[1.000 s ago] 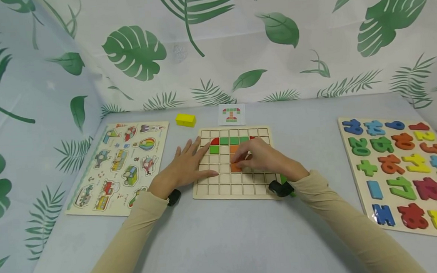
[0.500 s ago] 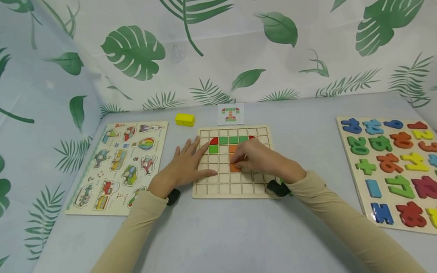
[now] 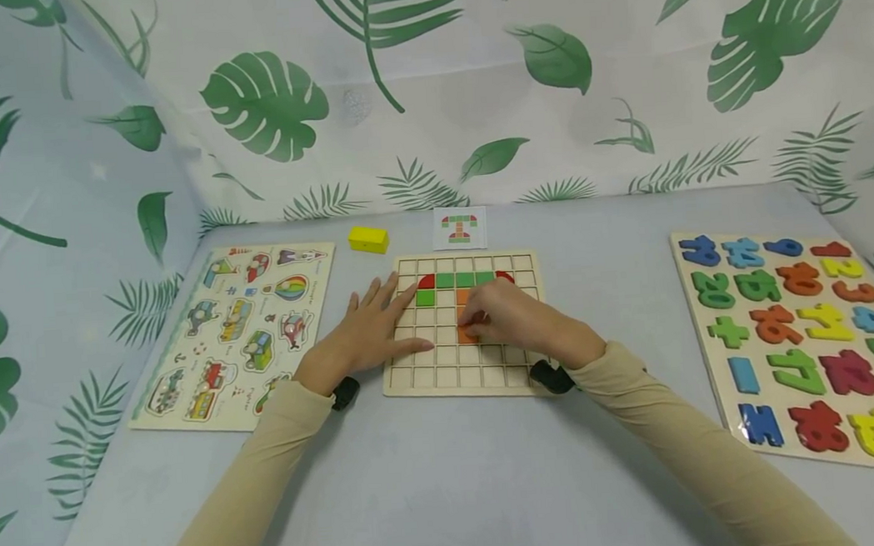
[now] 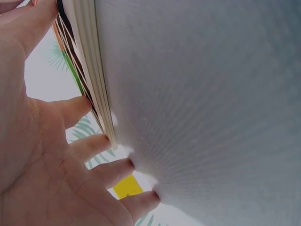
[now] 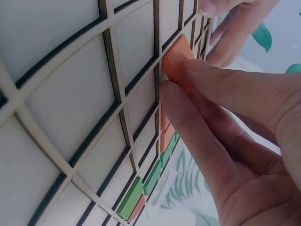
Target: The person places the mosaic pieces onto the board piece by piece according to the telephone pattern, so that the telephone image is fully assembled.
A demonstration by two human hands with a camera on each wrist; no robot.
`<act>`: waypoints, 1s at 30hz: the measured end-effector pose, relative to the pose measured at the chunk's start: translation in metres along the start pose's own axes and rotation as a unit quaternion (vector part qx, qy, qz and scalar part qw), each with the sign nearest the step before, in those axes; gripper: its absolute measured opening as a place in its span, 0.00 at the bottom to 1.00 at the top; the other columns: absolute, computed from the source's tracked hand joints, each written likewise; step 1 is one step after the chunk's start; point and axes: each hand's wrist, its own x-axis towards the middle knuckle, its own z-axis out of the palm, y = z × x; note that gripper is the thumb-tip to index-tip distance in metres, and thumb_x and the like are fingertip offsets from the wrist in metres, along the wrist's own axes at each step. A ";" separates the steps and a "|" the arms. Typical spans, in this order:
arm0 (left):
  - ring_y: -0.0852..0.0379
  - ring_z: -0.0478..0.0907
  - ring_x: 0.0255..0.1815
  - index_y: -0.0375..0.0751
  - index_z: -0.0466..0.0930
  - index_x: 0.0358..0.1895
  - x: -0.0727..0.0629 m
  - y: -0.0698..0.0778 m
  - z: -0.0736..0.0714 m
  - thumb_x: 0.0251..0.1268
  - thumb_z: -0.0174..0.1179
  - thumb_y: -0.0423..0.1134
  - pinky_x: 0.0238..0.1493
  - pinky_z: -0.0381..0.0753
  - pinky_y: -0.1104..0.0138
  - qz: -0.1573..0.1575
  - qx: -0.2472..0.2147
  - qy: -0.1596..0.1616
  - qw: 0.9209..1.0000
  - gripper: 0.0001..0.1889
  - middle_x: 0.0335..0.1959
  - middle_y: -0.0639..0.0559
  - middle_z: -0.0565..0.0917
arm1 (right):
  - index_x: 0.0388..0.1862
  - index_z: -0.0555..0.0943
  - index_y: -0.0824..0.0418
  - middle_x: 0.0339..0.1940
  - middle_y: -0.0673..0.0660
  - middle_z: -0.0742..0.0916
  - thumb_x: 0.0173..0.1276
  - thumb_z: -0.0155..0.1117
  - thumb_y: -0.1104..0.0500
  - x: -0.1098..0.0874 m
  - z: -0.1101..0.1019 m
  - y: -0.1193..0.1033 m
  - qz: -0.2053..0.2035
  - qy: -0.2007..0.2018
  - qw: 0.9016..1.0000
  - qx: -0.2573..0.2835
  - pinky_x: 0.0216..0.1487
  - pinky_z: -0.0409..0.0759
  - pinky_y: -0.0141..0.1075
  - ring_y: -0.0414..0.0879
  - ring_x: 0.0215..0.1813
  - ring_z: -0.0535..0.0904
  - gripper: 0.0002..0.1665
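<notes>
A wooden grid board lies flat in the middle of the table. My right hand is over it and pinches an orange square tile between thumb and fingers; the tile looks slightly tilted in its cell. Above that tile are other orange tiles, partly covered by the hand. A row of green tiles runs across the upper part, with a red quarter-round tile at its left end and another red tile at its right. My left hand rests at the board's left edge, fingers spread.
Behind the board stand a yellow block and a pattern card. To the left lies a vehicle picture puzzle, to the right a number puzzle board. A leaf-print cloth hangs at the back.
Both hands stay in nearly the same place, with the right fingers still at the orange tile. A green piece that showed beside my right wrist a second ago is now hidden.
</notes>
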 end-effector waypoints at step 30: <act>0.31 0.36 0.85 0.46 0.46 0.87 -0.001 0.001 -0.001 0.73 0.59 0.65 0.79 0.37 0.33 0.002 0.002 0.003 1.000 0.50 0.87 0.36 0.39 | 0.42 0.91 0.68 0.41 0.57 0.88 0.67 0.72 0.73 -0.026 -0.028 0.017 0.001 -0.006 1.000 0.027 0.46 0.88 0.38 0.49 0.43 0.88 0.06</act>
